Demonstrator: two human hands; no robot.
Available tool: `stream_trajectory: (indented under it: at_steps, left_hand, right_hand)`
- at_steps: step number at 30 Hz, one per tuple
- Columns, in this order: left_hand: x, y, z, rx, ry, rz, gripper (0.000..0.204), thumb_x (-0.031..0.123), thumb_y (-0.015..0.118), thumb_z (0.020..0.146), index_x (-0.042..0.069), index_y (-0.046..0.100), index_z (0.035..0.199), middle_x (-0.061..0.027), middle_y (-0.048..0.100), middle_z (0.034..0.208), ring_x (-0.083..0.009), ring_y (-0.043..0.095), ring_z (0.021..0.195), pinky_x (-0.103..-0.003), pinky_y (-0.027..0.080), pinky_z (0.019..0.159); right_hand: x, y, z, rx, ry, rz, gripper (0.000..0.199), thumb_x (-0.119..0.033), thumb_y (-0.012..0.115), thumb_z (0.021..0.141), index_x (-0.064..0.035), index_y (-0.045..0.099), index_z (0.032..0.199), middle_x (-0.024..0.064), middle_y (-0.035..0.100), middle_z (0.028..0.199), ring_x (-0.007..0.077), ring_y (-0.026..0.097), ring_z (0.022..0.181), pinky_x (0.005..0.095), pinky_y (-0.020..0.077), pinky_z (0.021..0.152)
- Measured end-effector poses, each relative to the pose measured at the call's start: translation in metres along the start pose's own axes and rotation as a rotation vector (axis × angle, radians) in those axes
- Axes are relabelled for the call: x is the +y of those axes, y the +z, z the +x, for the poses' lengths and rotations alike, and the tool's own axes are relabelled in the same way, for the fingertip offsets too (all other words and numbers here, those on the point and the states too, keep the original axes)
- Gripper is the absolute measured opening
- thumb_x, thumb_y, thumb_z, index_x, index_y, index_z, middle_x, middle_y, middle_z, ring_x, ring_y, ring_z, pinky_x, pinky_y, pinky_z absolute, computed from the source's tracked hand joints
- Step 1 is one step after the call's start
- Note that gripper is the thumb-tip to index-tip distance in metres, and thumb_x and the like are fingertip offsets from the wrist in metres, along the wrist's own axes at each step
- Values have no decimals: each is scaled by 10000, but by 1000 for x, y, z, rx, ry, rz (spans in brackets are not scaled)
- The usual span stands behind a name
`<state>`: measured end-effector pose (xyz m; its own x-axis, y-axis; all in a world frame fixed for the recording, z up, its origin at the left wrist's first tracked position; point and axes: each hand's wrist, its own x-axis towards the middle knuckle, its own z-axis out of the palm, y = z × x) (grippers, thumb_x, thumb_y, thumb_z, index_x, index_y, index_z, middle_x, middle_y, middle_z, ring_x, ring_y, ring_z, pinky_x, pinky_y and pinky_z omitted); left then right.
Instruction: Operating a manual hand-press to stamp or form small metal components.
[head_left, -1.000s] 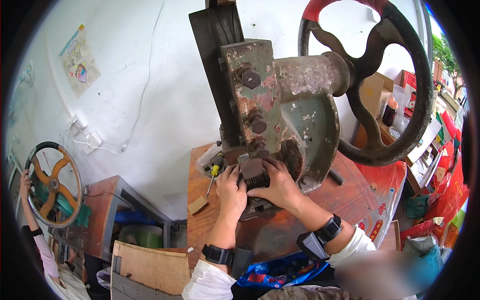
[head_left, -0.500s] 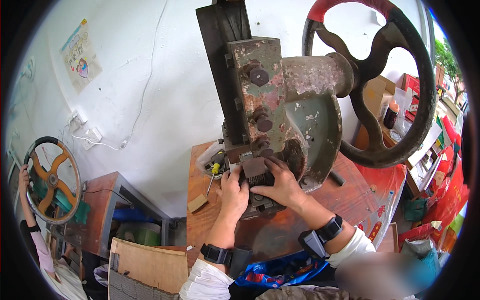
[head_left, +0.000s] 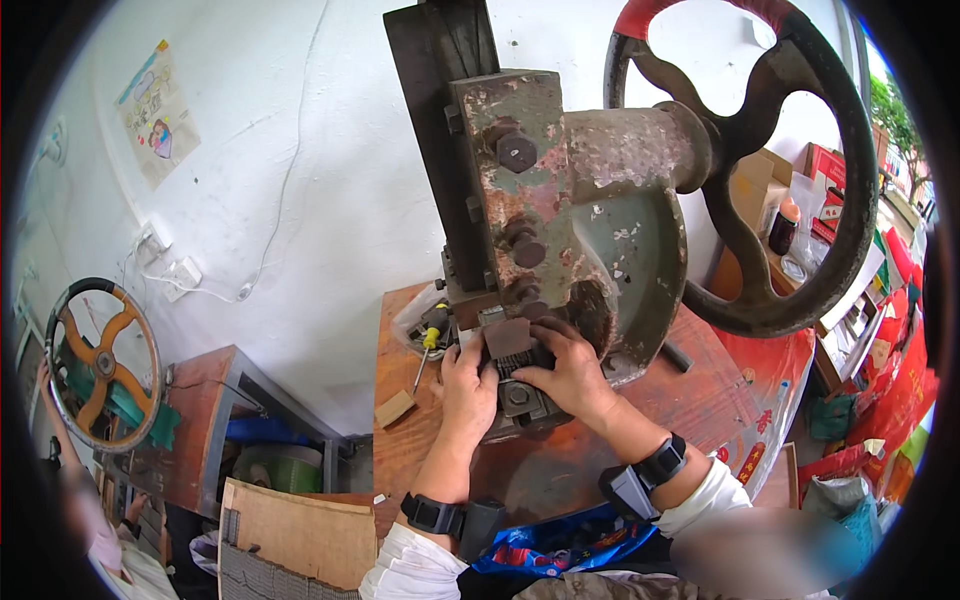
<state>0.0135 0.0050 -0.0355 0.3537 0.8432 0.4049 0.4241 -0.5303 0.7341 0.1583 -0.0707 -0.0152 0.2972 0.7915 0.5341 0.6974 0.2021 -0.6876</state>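
A worn green hand press (head_left: 525,190) stands before me, with a large dark handwheel (head_left: 860,170) at its right. Low at the front of the press is a small brown block (head_left: 508,338), and below it a dark ribbed metal piece (head_left: 514,364). My left hand (head_left: 467,388) is closed at the left side of the ribbed piece, thumb against its edge. From the right, my right hand (head_left: 572,376) curls around the same spot, its thumb by the ribs and its fingers behind, partly hidden. A bolted base plate (head_left: 520,400) lies just below both hands.
The press stands on a reddish wooden table (head_left: 500,490). Left of it are a yellow-handled screwdriver (head_left: 428,345), a wood scrap (head_left: 395,408) and a plastic tub (head_left: 408,322). Another person's arm (head_left: 60,430) is by a second wheel (head_left: 105,365) at far left.
My right thumb has shifted slightly, and more of the ribbed piece and base plate shows between my hands. At far left, the other person's arm and wheel have moved a little.
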Motion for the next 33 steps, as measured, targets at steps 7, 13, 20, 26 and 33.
stream_trajectory:
  at_steps: [7,13,20,26,33]
  left_hand:
    - [-6,-2,5,-107,10,-2,449,85,549,807,156,524,1250,-89,517,1270,-335,445,1156,-610,263,935]
    - [-7,1,7,-17,197,-65,417,65,521,819,103,531,1235,-78,513,1298,-332,457,1133,-519,344,945]
    - [-3,-2,3,0,173,-74,349,100,513,850,116,579,1192,-35,570,1240,-303,468,1139,-543,311,950]
    - [3,-4,5,-79,101,-113,345,109,506,862,166,578,1194,-3,581,1228,-310,462,1150,-582,282,937]
    - [7,-3,3,-116,-22,-89,391,134,488,881,188,511,1267,0,513,1313,-369,398,1226,-676,212,959]
  right_hand:
    - [-5,-10,-2,-78,-47,96,685,-230,807,634,20,541,1213,234,475,1295,402,451,1200,428,389,1006]
    - [4,-18,8,-267,-289,-44,602,-252,750,716,-51,542,1243,242,401,1360,438,421,1208,453,364,1024]
    - [11,-12,4,-163,-356,-32,440,-173,729,712,-43,632,1121,222,511,1262,408,479,1160,431,406,984]
    - [4,-14,2,-121,-273,-29,448,-157,746,697,-41,635,1115,214,533,1248,387,516,1130,422,429,961]
    - [20,-4,2,-87,-296,17,509,-178,771,687,-25,614,1147,211,535,1245,380,516,1139,415,424,967]
